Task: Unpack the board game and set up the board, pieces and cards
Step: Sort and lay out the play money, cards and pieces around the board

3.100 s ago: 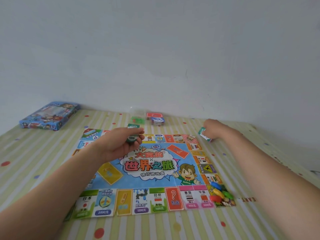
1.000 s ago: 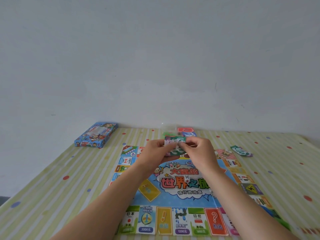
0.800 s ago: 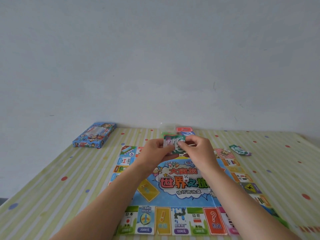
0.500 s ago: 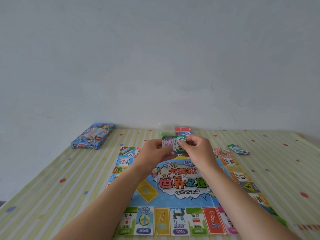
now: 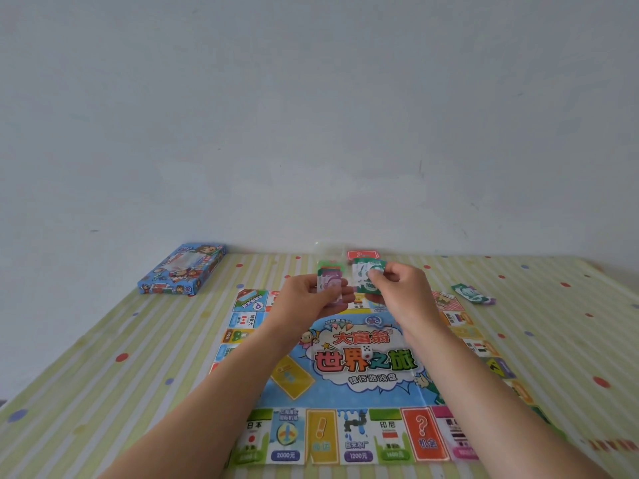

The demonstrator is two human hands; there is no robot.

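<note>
The flat, glossy paper game board (image 5: 349, 371) with its blue cartoon centre lies unfolded on the striped, dotted tablecloth (image 5: 103, 375), beneath both forearms. Above its far edge, the left hand (image 5: 311, 299) pinches a thin stack of purple-faced paper play notes (image 5: 330, 283); just right of that grip, the right hand (image 5: 401, 292) pinches green paper notes (image 5: 368, 274), apparently peeled off to sort them by colour. Right of that grip, more green notes (image 5: 473, 293) lie apart on the cloth. Beyond, a red card (image 5: 363, 254); far left, the blue cardboard game box (image 5: 183, 267).
</note>
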